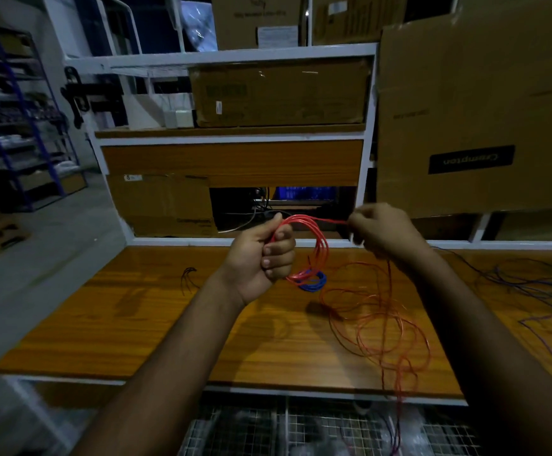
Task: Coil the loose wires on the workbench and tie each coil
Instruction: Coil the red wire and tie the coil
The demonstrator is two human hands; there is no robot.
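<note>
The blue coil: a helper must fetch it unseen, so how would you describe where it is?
Start at the orange wooden workbench and look near its middle, just below the left hand gripping red wire loops. The blue coil lies there: small, tightly wound, unlike the loose red wire and the dark wires at right.

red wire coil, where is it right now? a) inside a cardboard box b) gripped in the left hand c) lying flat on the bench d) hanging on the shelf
b: the left hand has its fingers curled round the red wire coil, held above the bench, while the right hand pinches the strand leading off it.
</note>
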